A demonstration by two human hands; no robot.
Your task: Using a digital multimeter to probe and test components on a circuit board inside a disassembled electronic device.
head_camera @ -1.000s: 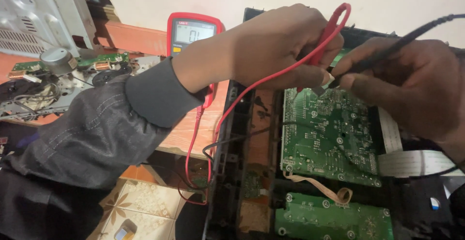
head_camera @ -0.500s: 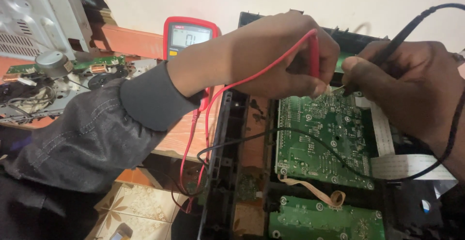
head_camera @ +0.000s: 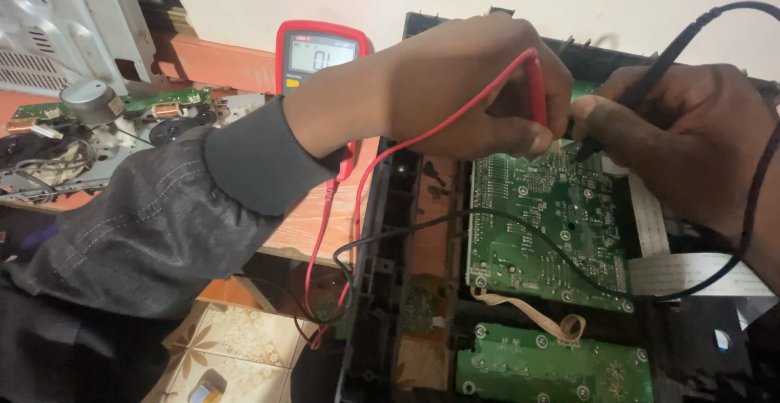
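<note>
My left hand [head_camera: 471,86] grips a red test probe [head_camera: 536,86], its tip pointing down at the top edge of a large green circuit board [head_camera: 544,224]. My right hand [head_camera: 691,135] holds a black test probe [head_camera: 642,94] whose tip touches the same board close beside the red one. Both leads, the red wire [head_camera: 357,200] and the black wire [head_camera: 520,228], trail back to a red multimeter [head_camera: 321,54] standing behind my left forearm. The board sits in an open black plastic chassis [head_camera: 382,273].
A smaller green board [head_camera: 552,366] lies below the large one, with a tan ribbon [head_camera: 528,314] and white flat cables [head_camera: 682,273] nearby. On the orange wooden bench at left rest a dismantled mechanism [head_camera: 89,127] and a grey metal casing [head_camera: 57,21]. Tiled floor [head_camera: 236,338] shows below.
The red probe has swung from tilted to nearly upright over the board's top edge. The black probe tip has come in close beside it. The view shifted slightly.
</note>
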